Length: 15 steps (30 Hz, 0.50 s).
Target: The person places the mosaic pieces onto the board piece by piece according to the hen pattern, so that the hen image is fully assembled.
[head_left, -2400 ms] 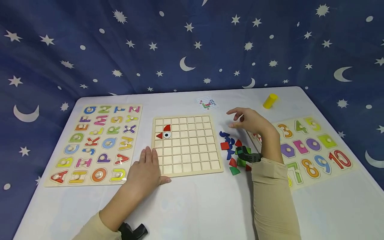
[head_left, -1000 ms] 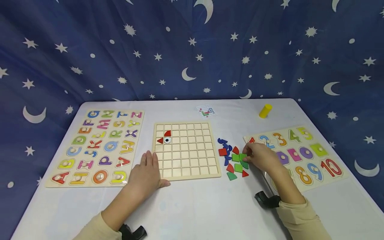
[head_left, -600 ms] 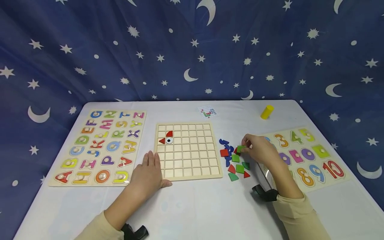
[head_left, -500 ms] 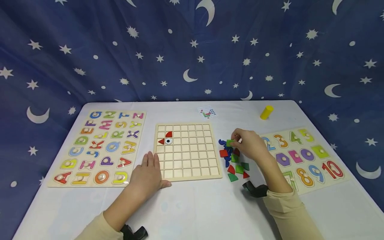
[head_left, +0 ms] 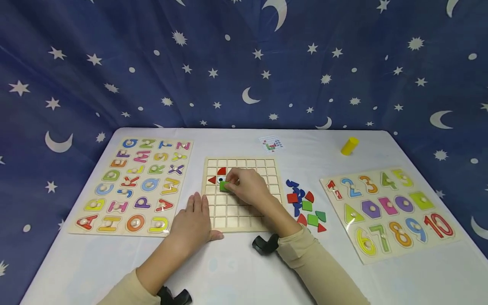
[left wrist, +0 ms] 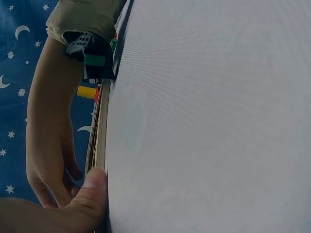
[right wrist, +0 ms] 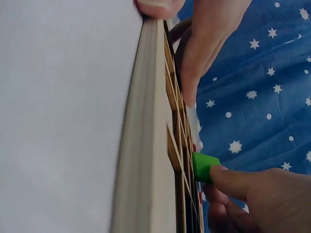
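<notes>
Starry blue cloth (head_left: 213, 46) hangs behind a white desk (head_left: 228, 275). Left hand (head_left: 192, 221), fingers straight, touches the near left corner of the grid board (head_left: 220, 211); right hand (head_left: 249, 186) pinches a green block (head_left: 224, 187) over that board. Only the head view shows the eye tile (head_left: 220, 179) beside those fingertips; the right wrist view shows the board edge-on.

Two hands (head_left: 192, 222), one gridded board (head_left: 220, 210), two knobbed puzzles (head_left: 136, 190)
</notes>
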{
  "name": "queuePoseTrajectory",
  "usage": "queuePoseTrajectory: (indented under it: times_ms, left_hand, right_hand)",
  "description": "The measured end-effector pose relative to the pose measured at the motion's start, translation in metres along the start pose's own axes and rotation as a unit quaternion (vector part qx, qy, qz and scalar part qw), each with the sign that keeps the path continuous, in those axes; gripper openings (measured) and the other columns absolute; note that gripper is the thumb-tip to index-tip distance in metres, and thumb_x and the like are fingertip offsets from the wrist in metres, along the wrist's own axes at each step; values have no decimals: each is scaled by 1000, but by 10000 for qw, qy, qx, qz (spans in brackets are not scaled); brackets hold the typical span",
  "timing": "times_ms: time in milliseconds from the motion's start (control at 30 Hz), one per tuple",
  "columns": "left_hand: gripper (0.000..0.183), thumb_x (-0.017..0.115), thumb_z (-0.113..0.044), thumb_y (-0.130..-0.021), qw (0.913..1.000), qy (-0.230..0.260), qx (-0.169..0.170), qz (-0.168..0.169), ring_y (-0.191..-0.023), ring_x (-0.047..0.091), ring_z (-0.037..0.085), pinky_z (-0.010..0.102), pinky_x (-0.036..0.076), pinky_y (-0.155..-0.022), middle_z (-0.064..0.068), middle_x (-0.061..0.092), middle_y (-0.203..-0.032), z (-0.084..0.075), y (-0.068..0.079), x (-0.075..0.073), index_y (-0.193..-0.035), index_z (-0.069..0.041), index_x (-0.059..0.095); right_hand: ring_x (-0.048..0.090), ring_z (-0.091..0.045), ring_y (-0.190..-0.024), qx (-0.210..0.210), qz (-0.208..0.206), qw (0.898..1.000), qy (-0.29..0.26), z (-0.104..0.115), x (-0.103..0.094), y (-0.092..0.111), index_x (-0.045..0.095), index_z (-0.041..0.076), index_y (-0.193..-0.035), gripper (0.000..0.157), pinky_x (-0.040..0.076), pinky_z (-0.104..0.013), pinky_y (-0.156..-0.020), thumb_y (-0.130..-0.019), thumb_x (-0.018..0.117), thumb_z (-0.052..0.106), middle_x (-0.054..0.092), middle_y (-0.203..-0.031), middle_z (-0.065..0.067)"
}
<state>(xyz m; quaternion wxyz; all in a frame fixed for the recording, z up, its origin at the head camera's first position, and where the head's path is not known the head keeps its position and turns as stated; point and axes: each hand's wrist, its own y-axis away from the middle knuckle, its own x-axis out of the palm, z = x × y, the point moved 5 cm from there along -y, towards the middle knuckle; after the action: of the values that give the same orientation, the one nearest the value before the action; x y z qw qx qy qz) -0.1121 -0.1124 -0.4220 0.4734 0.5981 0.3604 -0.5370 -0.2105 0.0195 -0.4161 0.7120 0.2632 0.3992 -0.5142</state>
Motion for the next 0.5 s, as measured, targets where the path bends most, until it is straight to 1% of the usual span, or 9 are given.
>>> queuePoseTrajectory:
  times_ms: [133,233,500]
  left_hand:
    - [102,56,-67,-80,9999,-131,54,-39,-133,39,43,48,50,-91,35,37,-142,-1,3,0,-138,15,36]
    - [102,56,-67,-79,9997,-206,59,-115,-133,40,43,47,51,-90,35,38,-142,-1,3,0,-138,14,37]
    - [103,55,-68,-79,9996,-228,102,-136,-133,40,43,47,51,-90,35,38,-142,0,0,1,-138,14,37]
  right_hand:
    - [56,-4,-66,-86,-170,9998,-89,1,9,1,69,20,-89,11,44,-22,-61,-85,71,30,65,-72,11]
    - [58,-3,-67,-174,-226,9996,-64,2,12,1,70,21,-90,11,45,-22,-62,-86,70,30,66,-74,12]
    - [58,-4,-71,-176,-196,9988,410,3,15,3,74,19,-96,15,46,-22,-61,-86,70,30,65,-81,9]
